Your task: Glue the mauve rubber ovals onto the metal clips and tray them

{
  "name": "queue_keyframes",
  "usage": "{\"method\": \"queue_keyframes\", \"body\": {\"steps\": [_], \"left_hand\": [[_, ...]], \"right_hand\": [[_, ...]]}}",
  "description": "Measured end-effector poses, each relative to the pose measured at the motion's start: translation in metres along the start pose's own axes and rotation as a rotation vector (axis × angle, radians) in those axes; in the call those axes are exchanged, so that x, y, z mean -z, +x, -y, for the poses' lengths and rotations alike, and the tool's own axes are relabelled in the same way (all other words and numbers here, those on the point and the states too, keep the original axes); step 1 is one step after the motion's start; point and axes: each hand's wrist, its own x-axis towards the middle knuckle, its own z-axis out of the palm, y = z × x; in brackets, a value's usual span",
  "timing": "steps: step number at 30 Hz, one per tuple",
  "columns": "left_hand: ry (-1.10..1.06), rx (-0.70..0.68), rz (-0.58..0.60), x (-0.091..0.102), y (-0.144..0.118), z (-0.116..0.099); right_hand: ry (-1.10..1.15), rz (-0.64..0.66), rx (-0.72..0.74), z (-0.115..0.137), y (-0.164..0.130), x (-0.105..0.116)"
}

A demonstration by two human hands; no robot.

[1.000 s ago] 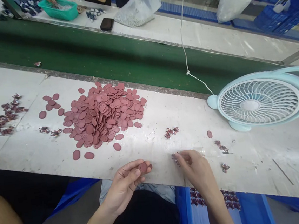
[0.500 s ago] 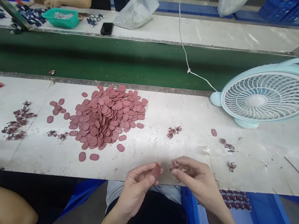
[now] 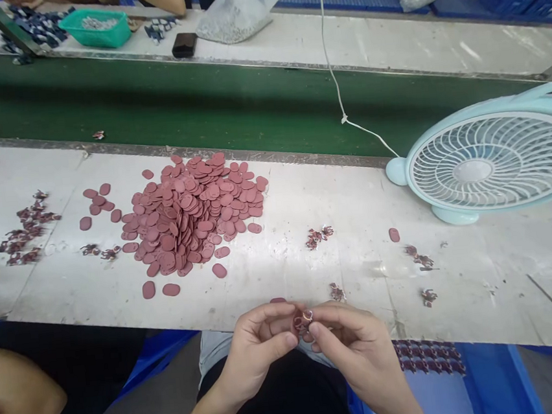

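Observation:
My left hand (image 3: 262, 345) and my right hand (image 3: 352, 343) meet at the table's near edge, fingertips almost touching. Between them is a small dark-red and white figure-like piece (image 3: 307, 316), pinched by my right thumb and fingers. My left fingers close round a dull-red oval disc (image 3: 298, 324), mostly hidden behind that piece. Just beyond my left fingers shows the edge of another oval disc (image 3: 278, 300). A little cluster of figure-like pieces (image 3: 337, 292) lies beyond my right hand. Farther left spreads a large heap of oval discs (image 3: 189, 215).
A light-blue fan (image 3: 492, 170) stands at the right, its white cord (image 3: 338, 97) crossing a green belt (image 3: 248, 118). Below the table edge at right, a blue tray (image 3: 498, 381) holds rows of dark-red pieces. Another person's arm (image 3: 21, 394) is close at left.
My hands have come together, bringing the figure-like piece up to the disc. A small cluster and an oval disc now show on the table beyond my hands. The view has shifted slightly.

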Motion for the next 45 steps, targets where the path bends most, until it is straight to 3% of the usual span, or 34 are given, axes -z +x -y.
{"method": "queue_keyframes", "body": {"steps": [4, 8, 13, 20, 28, 32, 35, 38, 41, 43, 45], "left_hand": [[-0.024, 0.003, -0.020, -0.001, 0.001, 0.000], [0.083, -0.037, -0.049, -0.001, 0.002, 0.004], [0.152, -0.050, -0.106, -0.002, 0.001, 0.010], [0.144, -0.068, -0.122, -0.009, 0.001, 0.011], [0.169, -0.102, -0.119, -0.008, -0.001, 0.014], [0.339, -0.146, -0.195, -0.009, -0.006, 0.011], [0.476, -0.136, -0.178, -0.014, -0.013, 0.009], [0.614, -0.163, -0.135, -0.013, -0.015, 0.003], [0.952, -0.307, -0.121, 0.003, -0.008, -0.008], [1.239, -0.374, -0.038, 0.020, 0.000, -0.017], [1.402, -0.355, 0.054, 0.036, 0.008, -0.025]], "right_hand": [[-0.048, -0.044, 0.011, 0.002, 0.000, -0.004], [-0.023, -0.074, 0.011, -0.001, 0.001, -0.007], [0.027, -0.055, 0.060, -0.001, 0.002, -0.003], [-0.094, -0.052, 0.157, 0.003, -0.001, 0.002], [0.089, -0.093, 0.099, -0.006, 0.002, -0.002], [0.267, -0.077, 0.025, -0.011, -0.002, -0.003], [0.407, -0.098, -0.042, -0.020, -0.013, -0.001], [0.419, -0.230, -0.043, -0.039, -0.038, 0.018], [0.167, -0.555, -0.018, -0.071, -0.081, 0.059], [-0.053, -0.791, -0.074, -0.101, -0.116, 0.091], [-0.129, -0.889, -0.163, -0.136, -0.147, 0.114]]}}
